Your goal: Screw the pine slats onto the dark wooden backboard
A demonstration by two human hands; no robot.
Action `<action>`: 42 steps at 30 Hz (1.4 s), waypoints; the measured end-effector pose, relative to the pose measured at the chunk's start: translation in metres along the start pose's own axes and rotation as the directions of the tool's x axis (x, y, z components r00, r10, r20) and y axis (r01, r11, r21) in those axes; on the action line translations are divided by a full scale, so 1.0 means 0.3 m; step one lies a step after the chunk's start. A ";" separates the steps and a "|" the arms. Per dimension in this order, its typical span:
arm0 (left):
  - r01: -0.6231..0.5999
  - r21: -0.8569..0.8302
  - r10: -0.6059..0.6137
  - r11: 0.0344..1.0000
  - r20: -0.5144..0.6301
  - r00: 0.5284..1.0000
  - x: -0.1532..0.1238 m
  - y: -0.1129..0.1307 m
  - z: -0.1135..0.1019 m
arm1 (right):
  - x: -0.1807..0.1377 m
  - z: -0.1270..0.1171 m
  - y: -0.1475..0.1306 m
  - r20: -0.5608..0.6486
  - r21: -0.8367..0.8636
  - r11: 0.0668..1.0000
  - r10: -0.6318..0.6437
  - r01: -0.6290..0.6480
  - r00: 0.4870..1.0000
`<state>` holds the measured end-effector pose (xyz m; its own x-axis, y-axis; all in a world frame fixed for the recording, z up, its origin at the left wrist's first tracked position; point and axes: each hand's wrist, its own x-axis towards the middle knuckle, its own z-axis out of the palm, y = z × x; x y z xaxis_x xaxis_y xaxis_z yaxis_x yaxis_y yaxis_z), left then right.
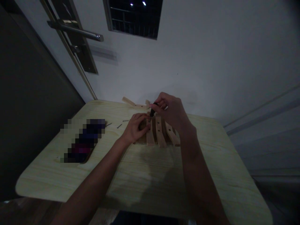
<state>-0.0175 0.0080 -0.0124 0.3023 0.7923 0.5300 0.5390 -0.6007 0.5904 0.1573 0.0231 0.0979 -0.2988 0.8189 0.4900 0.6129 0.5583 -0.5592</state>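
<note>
A set of curved wooden slats (pixel 159 135) lies side by side on the pale wooden table (pixel 145 175). My left hand (pixel 137 126) rests on the leftmost slat, fingers curled and pressing it down. My right hand (pixel 170 111) hovers above the slats with its fingers pinched on a small black tool (pixel 152 111), whose tip points down at the slat by my left fingertips. Another loose curved wooden piece (pixel 136 104) lies behind the hands, near the wall.
Small dark screws (pixel 119 125) lie on the table left of my left hand. A blurred dark object (pixel 83 140) lies further left. A white wall stands behind the table, and a door with a metal handle (pixel 77 31) stands at upper left.
</note>
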 end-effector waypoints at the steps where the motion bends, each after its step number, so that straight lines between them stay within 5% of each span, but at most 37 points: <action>1: 0.003 -0.002 -0.003 1.000 0.001 1.000 0.000 0.001 0.000 | -0.001 0.000 0.002 0.003 -0.015 1.000 0.002 -0.002 1.000; 11: 0.008 -0.010 -0.008 1.000 -0.006 1.000 0.002 0.000 0.001 | 0.003 -0.007 0.016 0.158 -0.027 0.997 -0.070 0.076 0.985; 20: 0.003 -0.011 -0.003 1.000 -0.013 1.000 0.000 0.008 -0.001 | 0.001 -0.033 0.013 0.081 0.015 0.997 -0.075 0.074 0.994; 42: 0.017 -0.010 -0.017 1.000 -0.009 1.000 0.002 0.005 0.000 | 0.000 -0.016 0.015 0.158 0.074 0.995 -0.083 0.072 0.984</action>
<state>-0.0166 0.0077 -0.0113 0.2862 0.8016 0.5250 0.5363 -0.5880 0.6055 0.1634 0.0248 0.0985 -0.4601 0.7807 0.4229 0.5340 0.6239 -0.5706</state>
